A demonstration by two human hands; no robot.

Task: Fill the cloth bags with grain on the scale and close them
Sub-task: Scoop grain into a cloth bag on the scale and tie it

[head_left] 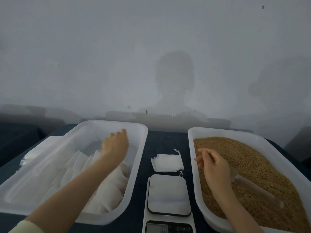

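Holding stuffed white cloth bags point(109, 194) at its near end, the left tub point(143, 148) sits across the table point(161, 140) from the right tub point(191, 148), filled with brown grain point(252, 157) with a scoop point(252, 184) lying in it. Between them stands the scale point(168, 194), flat empty bags point(167, 163) stacked just behind it, apart from both hands. Over the left tub hangs the left hand point(115, 143), fingers loosely spread, gripping nothing — the right hand point(213, 163) hovers over the grain by the scoop's handle, fingers relaxed, empty
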